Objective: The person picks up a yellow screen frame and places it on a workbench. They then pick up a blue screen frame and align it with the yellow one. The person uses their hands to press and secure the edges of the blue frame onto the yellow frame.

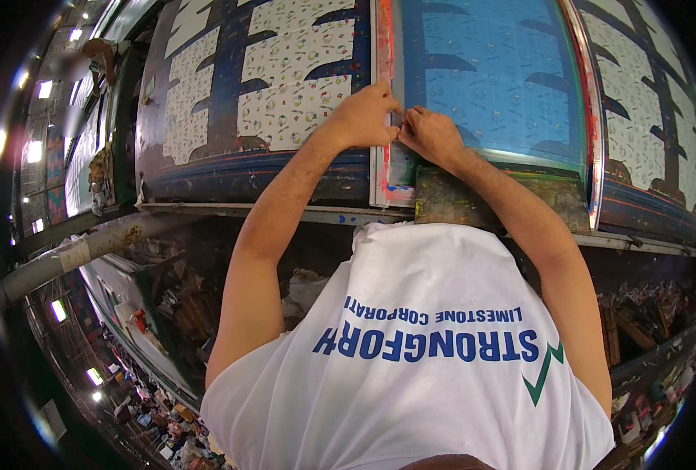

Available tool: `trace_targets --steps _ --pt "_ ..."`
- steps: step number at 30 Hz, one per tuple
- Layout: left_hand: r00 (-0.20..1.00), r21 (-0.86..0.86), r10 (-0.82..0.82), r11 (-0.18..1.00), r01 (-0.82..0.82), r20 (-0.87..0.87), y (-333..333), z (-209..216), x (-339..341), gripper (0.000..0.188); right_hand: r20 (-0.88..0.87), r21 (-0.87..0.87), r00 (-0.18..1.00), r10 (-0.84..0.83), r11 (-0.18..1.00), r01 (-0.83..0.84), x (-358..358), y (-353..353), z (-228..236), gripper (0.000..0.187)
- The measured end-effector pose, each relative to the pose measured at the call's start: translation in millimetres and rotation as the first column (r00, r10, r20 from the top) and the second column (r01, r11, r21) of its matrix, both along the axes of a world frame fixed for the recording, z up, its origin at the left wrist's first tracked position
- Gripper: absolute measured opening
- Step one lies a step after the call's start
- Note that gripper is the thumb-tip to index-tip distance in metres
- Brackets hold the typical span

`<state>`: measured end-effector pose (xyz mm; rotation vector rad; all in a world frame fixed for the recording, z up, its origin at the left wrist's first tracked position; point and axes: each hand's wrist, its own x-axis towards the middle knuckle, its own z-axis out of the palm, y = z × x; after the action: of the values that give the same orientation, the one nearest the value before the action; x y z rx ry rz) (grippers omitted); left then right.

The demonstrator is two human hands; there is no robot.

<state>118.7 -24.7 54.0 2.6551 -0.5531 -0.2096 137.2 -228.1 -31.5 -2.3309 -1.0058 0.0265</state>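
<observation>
A silk screen frame with blue mesh [481,86] lies on a long table over printed fabric. My left hand [364,116] rests at its left bar [381,176], which is smeared with red and white. The fingers of that hand are bent and pinched together at the bar's inner edge. Close beside it, my right hand [433,135] is closed, thumb and fingertips together above the mesh's lower left corner. Whatever the fingertips hold is too small to make out. Below my right wrist is a paint-stained board [497,200] at the frame's near end.
White fabric pieces [293,110] with a small colourful print lie left of the frame, and more printed pieces [634,117] lie right. A metal rail [285,211] runs along the table's near edge. A thick pipe [74,254] crosses at left. Piled clutter [179,427] covers the lower left.
</observation>
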Motion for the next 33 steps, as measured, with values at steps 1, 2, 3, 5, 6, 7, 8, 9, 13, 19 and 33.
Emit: trace_targets --steps 1,2,3,5,6,7,8,9,13,19,33 --pt "1.000 0.064 -0.009 0.998 0.008 0.009 -5.9 1.7 -1.6 0.030 0.013 -0.012 1.000 -0.006 1.000 0.006 1.4 -0.5 -0.4 0.023" --pt "0.999 0.154 -0.032 0.987 0.037 -0.034 -11.1 3.6 0.1 0.030 0.008 -0.009 1.000 -0.006 1.000 0.006 2.6 -1.3 -0.7 0.023" --pt "0.995 0.240 -0.051 0.968 0.069 -0.080 -16.1 5.0 1.8 0.029 0.006 -0.004 1.000 -0.007 1.000 0.007 3.2 -1.9 -0.8 0.024" --pt "0.990 0.355 -0.057 0.929 0.101 -0.132 -26.1 5.4 4.2 0.029 -0.004 0.002 1.000 -0.001 1.000 0.001 3.7 -3.6 -0.8 0.025" --pt "0.989 0.388 -0.049 0.916 0.099 -0.136 -30.8 4.6 5.2 0.029 -0.012 0.004 1.000 0.005 1.000 -0.005 3.8 -4.4 -0.6 0.026" --pt "0.990 0.421 -0.043 0.902 0.096 -0.132 -34.2 3.5 6.0 0.029 -0.018 0.000 1.000 0.005 1.000 -0.005 3.9 -5.6 -0.3 0.026" --pt "0.990 0.428 -0.077 0.896 0.120 -0.116 -36.9 2.2 6.5 0.028 -0.022 0.008 1.000 0.006 1.000 -0.006 3.5 -6.2 0.1 0.027" --pt "0.989 0.434 -0.118 0.889 0.147 -0.093 -39.4 0.6 6.5 0.027 -0.026 0.009 1.000 -0.002 1.000 0.002 2.4 -6.5 0.6 0.027" --pt "0.962 0.553 -0.265 0.793 0.255 -0.064 -46.2 -4.8 4.1 0.021 -0.044 0.017 0.998 -0.047 0.999 0.047 1.2 -12.6 4.9 0.026" --pt "0.937 0.699 -0.329 0.642 0.316 -0.121 -50.4 -14.3 9.5 0.019 -0.172 0.068 0.981 -0.095 0.992 0.108 -5.3 -24.0 18.8 0.026" --pt "0.892 0.410 -0.026 0.882 0.233 -0.451 2.2 38.4 9.8 0.026 -0.164 0.073 0.986 0.033 0.997 -0.021 -6.0 -3.0 11.2 0.022"
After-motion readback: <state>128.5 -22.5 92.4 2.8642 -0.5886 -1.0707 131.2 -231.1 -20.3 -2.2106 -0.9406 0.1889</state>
